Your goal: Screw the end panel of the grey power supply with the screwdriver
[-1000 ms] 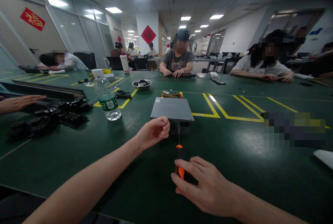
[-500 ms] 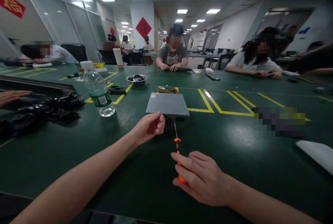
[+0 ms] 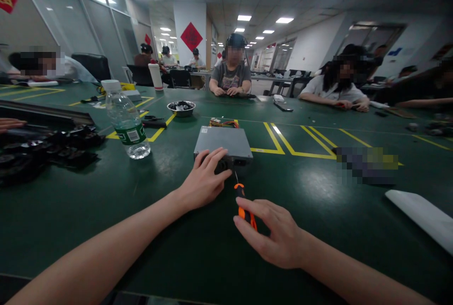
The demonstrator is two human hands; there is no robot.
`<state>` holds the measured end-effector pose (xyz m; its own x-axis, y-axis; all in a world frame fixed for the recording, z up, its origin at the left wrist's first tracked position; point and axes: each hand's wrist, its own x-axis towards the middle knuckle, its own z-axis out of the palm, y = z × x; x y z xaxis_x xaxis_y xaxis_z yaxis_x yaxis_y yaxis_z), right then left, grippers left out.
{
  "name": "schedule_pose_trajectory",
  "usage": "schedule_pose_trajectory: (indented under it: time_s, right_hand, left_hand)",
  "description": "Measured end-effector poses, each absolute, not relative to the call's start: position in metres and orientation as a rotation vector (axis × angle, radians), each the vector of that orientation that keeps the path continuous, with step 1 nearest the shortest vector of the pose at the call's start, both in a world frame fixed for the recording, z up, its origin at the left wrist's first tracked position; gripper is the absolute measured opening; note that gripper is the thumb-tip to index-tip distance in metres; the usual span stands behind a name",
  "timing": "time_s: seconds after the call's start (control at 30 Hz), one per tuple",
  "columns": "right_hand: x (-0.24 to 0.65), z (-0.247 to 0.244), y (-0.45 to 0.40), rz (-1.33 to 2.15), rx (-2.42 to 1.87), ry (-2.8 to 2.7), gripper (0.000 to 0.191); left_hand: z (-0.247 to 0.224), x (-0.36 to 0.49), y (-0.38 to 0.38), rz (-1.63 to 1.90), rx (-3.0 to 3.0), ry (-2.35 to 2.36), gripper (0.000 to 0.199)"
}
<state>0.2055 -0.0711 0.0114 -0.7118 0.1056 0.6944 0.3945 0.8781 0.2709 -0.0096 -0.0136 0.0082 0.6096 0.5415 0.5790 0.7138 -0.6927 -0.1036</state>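
A grey metal computer power supply lies flat on the green table, its front face with a socket towards me. My left hand rests on its front left edge, fingers spread over the top and the thumb near the front face. In my right hand is a screwdriver with an orange and black handle, pinched between thumb and fingers. Its thin shaft points at the front face, below the socket; whether the tip touches a screw cannot be made out.
To the left stand a plastic water bottle and black bagged parts. A metal bowl with small items sits behind. Colourful wires lie behind the power supply. A white object lies right. Co-workers sit across the table.
My left hand has gone from a loose curl beside the power supply to spread fingers on its edge. My right hand has shifted its fingers on the screwdriver handle. The view has shifted slightly.
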Motion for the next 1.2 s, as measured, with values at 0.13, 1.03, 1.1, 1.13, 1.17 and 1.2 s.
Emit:
schedule_pose_trajectory:
  time_s: [0.13, 1.03, 1.1, 1.13, 1.17, 1.2]
  right_hand:
    - [0.209, 0.009, -0.066, -0.654, -0.504, -2.227, 0.024]
    - [0.193, 0.021, -0.072, -0.608, -0.449, -2.312, 0.017]
    - [0.195, 0.023, -0.071, -0.605, -0.464, -2.287, 0.016]
    - [0.196, 0.024, -0.071, -0.586, -0.472, -2.277, 0.016]
    - [0.198, 0.025, -0.070, -0.558, -0.477, -2.272, 0.016]
    - [0.199, 0.026, -0.070, -0.533, -0.478, -2.272, 0.016]
  left_hand:
    - [0.007, -0.008, -0.015, -0.720, -2.549, -1.044, 0.037]
    - [-0.004, 0.011, -0.020, -0.841, -2.480, -1.200, 0.055]
    - [-0.004, 0.011, -0.019, -0.846, -2.472, -1.196, 0.055]
    - [-0.004, 0.011, -0.019, -0.846, -2.468, -1.192, 0.055]
    - [-0.005, 0.011, -0.019, -0.842, -2.464, -1.190, 0.055]
    - [-0.005, 0.011, -0.019, -0.833, -2.462, -1.187, 0.056]
